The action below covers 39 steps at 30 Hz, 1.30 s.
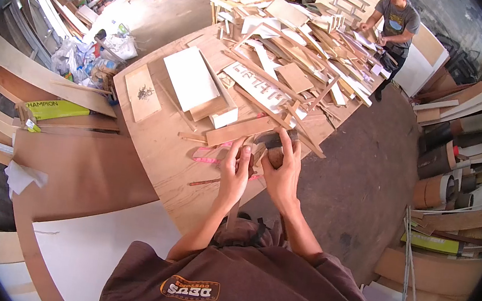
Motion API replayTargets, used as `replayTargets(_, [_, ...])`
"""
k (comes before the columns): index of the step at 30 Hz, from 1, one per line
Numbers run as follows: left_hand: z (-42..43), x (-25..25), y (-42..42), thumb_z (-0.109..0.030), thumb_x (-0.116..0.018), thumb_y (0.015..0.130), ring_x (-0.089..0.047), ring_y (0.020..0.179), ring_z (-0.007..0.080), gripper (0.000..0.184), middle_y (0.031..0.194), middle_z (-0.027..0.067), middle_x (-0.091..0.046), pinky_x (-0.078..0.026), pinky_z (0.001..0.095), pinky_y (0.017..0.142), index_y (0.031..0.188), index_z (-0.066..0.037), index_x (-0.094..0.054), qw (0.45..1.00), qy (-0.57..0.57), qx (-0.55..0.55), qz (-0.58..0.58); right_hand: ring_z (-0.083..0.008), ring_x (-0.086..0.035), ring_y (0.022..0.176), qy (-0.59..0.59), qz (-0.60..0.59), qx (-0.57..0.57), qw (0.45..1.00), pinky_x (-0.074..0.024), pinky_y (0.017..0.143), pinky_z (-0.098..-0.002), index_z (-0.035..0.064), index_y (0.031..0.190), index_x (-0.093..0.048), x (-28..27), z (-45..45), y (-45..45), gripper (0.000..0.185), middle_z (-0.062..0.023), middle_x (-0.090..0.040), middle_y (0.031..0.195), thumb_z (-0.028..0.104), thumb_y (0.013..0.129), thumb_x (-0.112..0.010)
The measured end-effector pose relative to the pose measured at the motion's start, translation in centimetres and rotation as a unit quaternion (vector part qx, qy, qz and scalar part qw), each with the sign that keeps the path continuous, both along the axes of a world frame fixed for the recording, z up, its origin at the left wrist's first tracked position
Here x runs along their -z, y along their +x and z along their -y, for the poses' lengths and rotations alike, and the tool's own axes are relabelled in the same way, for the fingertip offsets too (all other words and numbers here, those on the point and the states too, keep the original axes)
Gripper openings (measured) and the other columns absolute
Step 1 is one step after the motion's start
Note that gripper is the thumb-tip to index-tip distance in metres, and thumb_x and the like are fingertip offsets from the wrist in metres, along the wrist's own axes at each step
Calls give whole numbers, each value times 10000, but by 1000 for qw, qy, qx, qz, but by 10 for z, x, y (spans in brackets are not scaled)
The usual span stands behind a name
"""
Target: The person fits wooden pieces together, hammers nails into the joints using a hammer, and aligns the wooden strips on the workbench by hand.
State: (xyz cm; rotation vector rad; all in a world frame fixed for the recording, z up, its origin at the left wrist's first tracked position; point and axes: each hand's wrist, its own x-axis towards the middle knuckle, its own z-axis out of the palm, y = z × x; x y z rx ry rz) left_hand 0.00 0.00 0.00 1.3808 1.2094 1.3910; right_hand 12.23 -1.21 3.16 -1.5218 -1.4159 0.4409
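Note:
Both of my hands are close together over the near edge of the plywood table (175,193). My right hand (283,172) is curled round a dark block (277,140) with a brownish underside; its exact kind is unclear. Beside it, my left hand (235,170) is closed, its fingers bent toward the block. Whatever lies in the left fingers is too small and partly hidden to name. Just beyond the hands rests a flat wooden strip (234,134). Pink markings or strips (207,160) and a thin reddish stick (205,182) lie left of my left hand.
A white-topped wooden box (192,81) stands farther back, beside a thin board (143,93) bearing small dark bits. Wood offcuts (305,45) are heaped at the far end. Another person (397,29) stands there. Plastic bags (92,58) lie left; stacked panels (442,195) line the right.

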Motion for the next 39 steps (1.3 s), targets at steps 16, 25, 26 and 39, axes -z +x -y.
replayTargets(16, [-14, 1, -7, -291, -514, 1074, -498, 669, 122, 353, 800, 89, -616, -426, 285, 609, 1260, 2, -580, 997, 36, 26, -69, -415, -592, 971, -5, 56, -31, 998, -505, 830, -485, 131, 1404, -495, -3, -9, 20, 663, -204, -534, 1092, -1, 790, -708])
replayTargets(25, [-14, -16, -20, -292, -566, 1049, -457, 576, 119, 363, 672, 74, -554, -387, 297, 540, 1196, 30, -641, 985, 29, 109, -134, -367, -632, 875, -23, 74, -78, 994, -521, 775, -457, 127, 1358, -535, -6, -4, 39, 626, -176, -547, 1085, 3, 778, -734])
replayTargets(26, [-14, -16, -21, -293, -567, 1048, -448, 574, 114, 364, 660, 64, -539, -376, 299, 532, 1195, 31, -643, 983, 28, 116, -137, -359, -620, 873, -10, 60, -83, 995, -505, 782, -445, 107, 1330, -559, -7, -3, 40, 577, -172, -556, 1068, -4, 791, -730])
replayTargets(39, [-12, -32, -23, -300, -573, 1047, -429, 610, 84, 377, 715, 17, -554, -376, 279, 555, 1213, 32, -636, 968, -37, 175, -176, -399, -633, 955, -42, 83, -123, 988, -529, 810, -493, 169, 1370, -529, -1, 1, 53, 613, -190, -559, 1070, 37, 795, -694])
